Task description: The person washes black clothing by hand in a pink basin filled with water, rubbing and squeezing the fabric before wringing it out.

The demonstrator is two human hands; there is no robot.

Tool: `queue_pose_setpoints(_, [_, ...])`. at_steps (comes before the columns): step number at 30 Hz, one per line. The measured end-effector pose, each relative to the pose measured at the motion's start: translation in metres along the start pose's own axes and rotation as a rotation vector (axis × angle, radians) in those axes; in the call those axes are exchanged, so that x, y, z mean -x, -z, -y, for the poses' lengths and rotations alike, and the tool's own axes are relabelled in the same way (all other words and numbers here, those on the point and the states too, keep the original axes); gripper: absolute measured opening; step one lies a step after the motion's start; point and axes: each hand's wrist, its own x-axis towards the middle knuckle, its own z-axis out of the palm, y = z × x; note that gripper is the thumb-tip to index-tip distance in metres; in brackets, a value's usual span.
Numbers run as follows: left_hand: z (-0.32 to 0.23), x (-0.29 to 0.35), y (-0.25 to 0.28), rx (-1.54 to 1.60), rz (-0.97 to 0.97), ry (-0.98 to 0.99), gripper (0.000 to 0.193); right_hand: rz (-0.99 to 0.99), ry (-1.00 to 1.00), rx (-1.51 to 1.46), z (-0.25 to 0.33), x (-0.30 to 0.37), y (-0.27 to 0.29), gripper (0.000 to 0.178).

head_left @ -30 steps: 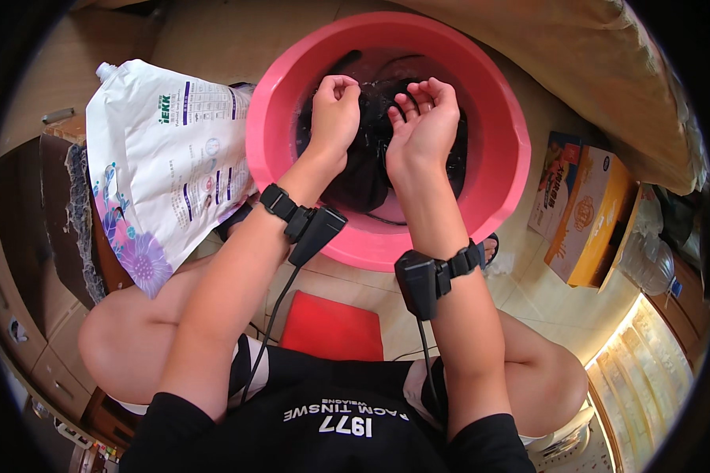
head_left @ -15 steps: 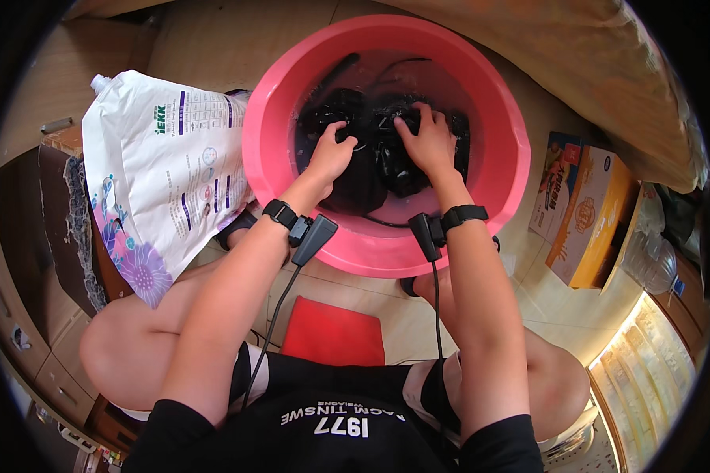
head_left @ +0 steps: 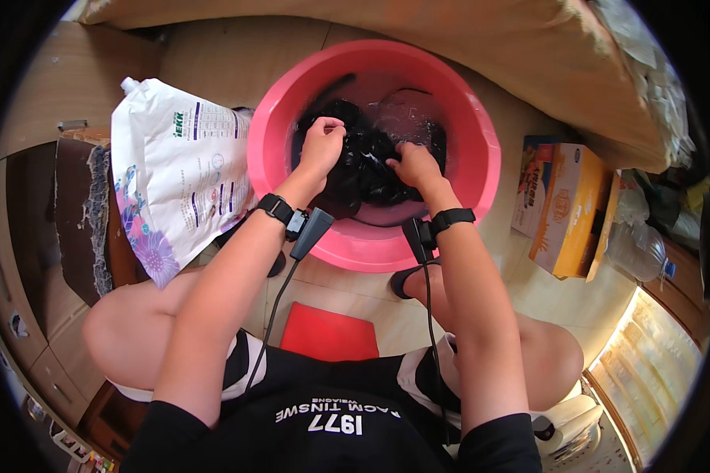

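A pink round basin (head_left: 491,150) holds water and a bundle of wet black cloth (head_left: 371,169), whose exact kind of garment I cannot make out. My left hand (head_left: 321,150) is over the left part of the bundle, its fingers curled and pinched together on the cloth. On the right side of the basin my right hand (head_left: 416,167) has its fingers bent around another part of the same cloth, with the fingertips partly hidden in its folds. Each wrist wears a black strap with a small cabled device.
A large white refill pouch (head_left: 189,169) with purple flowers leans at the basin's left. Yellow-orange cardboard boxes (head_left: 568,213) and a clear plastic bottle (head_left: 637,251) stand to the right. A red flat stool or mat (head_left: 329,331) lies before me; a beige cloth (head_left: 450,31) drapes behind.
My fingers have gone from spread over the cloth to curled in on it. The right hand sits slightly lower, and the cloth is bunched more tightly. The whole view has shifted a little.
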Motion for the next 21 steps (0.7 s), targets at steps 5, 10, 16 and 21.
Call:
queue_pose_setpoints(5, [-0.064,0.024,0.017,-0.112,0.192,-0.148,0.018,-0.094,0.194,0.013,0.033,0.051,0.074,0.039])
queue_pose_setpoints(10, [-0.137,0.078,0.036,-0.086,0.327,-0.216,0.017,-0.181,0.277,0.035,0.067,0.114,0.147,0.043])
queue_pose_setpoints(16, [-0.186,0.138,0.079,-0.229,0.328,-0.403,0.017,-0.303,0.443,0.052,0.125,0.191,0.209,0.04])
queue_pose_setpoints(21, [-0.163,0.138,0.111,-0.418,0.309,-0.498,0.02,-0.454,0.709,-0.197,0.143,0.231,0.233,0.026])
